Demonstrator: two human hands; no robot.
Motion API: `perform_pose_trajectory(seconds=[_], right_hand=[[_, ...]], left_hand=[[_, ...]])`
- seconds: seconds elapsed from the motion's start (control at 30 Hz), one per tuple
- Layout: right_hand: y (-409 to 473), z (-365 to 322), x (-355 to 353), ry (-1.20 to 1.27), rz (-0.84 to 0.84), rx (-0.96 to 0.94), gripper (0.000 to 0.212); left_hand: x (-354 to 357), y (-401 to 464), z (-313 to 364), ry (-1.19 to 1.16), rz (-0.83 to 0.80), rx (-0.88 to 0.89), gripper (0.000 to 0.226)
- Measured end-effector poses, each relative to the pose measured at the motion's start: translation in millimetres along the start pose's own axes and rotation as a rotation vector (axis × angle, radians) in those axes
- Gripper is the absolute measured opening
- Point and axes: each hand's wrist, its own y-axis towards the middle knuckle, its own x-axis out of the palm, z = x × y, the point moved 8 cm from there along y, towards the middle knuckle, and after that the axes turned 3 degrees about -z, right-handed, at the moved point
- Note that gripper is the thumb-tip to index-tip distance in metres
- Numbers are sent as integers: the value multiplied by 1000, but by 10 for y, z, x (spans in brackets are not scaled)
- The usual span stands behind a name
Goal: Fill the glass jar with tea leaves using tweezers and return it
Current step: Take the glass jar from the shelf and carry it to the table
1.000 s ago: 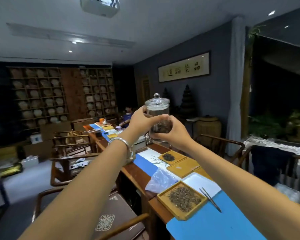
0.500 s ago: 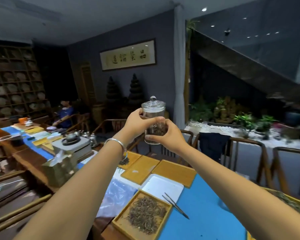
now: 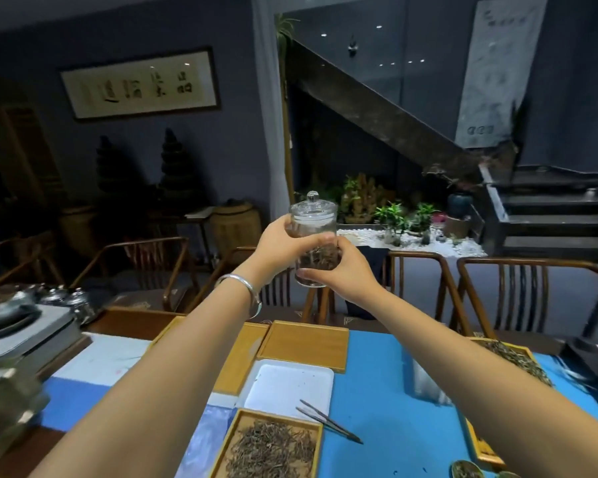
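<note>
Both hands [image 3: 316,258] gripping lidded glass jar [image 3: 314,239] — tea leaves [image 3: 318,258] inside

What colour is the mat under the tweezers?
Bright blue: the mat under the tweezers shows best in the head view.

Both arms outstretched, left hand [image 3: 279,248] and right hand [image 3: 346,270] gripping, fingers curled.

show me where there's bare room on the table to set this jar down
Freest: the blue mat between the white tray and the right tea tray. Crowded: near edge, with tweezers and the leaf tray.
</note>
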Motion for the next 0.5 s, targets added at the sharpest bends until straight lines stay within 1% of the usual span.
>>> perform_pose_trajectory(seconds=[0.1, 0.2, 0.23, 0.3, 0.33, 0.37, 0.4, 0.43, 0.5], right_hand=[[2, 96, -1, -4, 23, 24, 91], [-35, 215, -43, -39, 43, 62, 91], [-60, 258, -63, -50, 49, 77, 89], [-126, 366, -98, -58, 56, 113, 84], [-172, 433, -113, -58, 58, 136, 81], [-223, 513, -127, -58, 58, 162, 79], [-279, 601, -141, -60, 57, 189, 77], [-340, 694, -160, -69, 56, 215, 75], [-459, 900, -202, -87, 59, 269, 71]], left_hand=[[83, 84, -93, -19, -57, 12, 58], [215, 153, -191, -40, -120, 20, 54], [271, 174, -230, -44, -144, 20, 56], [414, 181, -301, -39, -193, 3, 75], [494, 174, -353, -46, -212, -15, 80], [579, 162, -398, -62, -228, -21, 71], [658, 135, -434, -72, -232, -25, 56], [750, 125, -486, -76, -235, -28, 47], [956, 76, -613, -98, -262, -60, 45]])
